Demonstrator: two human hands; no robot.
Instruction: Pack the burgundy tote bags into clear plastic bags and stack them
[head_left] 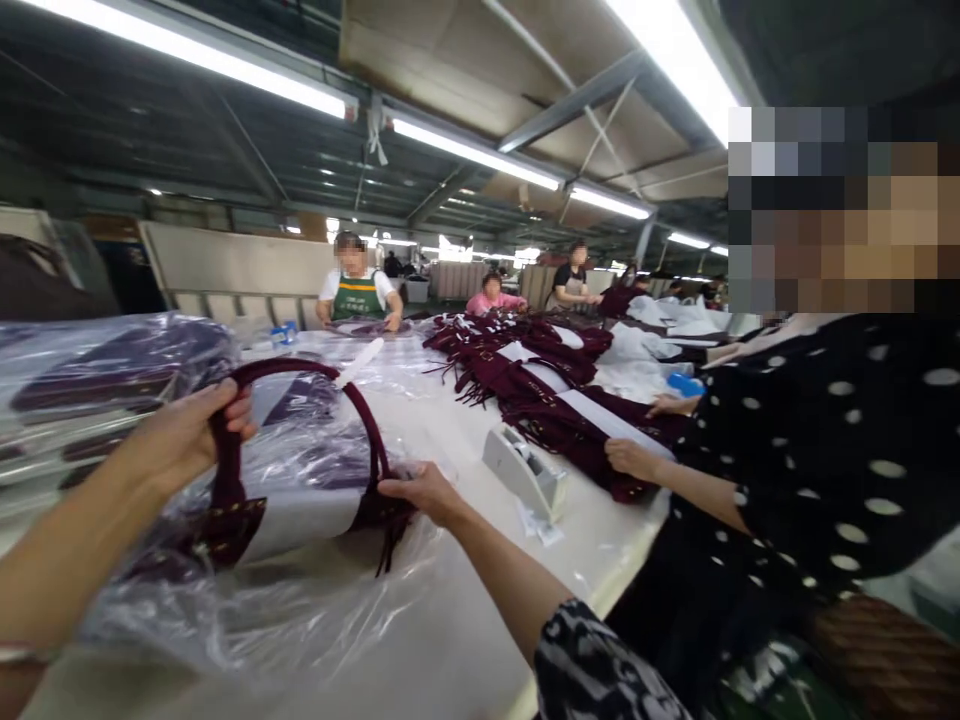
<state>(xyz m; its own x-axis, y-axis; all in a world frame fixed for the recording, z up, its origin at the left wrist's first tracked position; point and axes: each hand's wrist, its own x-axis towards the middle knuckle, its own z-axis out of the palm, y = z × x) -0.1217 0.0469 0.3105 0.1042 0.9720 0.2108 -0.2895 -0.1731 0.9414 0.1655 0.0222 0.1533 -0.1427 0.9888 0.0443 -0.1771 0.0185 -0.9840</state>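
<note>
A burgundy handbag (237,525) with gold studs and fringe is in front of me, clear plastic (300,610) around and under its body. My left hand (202,430) is closed round the left side of its raised, curved handle (289,366). Thumb and fingers of my right hand (427,492) pinch the bag at the handle's lower right end, above a hanging tassel. A white tag (361,362) hangs on the handle. White paper (307,522) covers the middle of the bag's opening.
Plastic-wrapped bags (112,370) are piled at the left. A tape dispenser (523,468) stands on the pale table (480,610). Burgundy bags (555,385) lie beyond it. At my right a person in a dotted top (817,450) handles one; other people work farther back.
</note>
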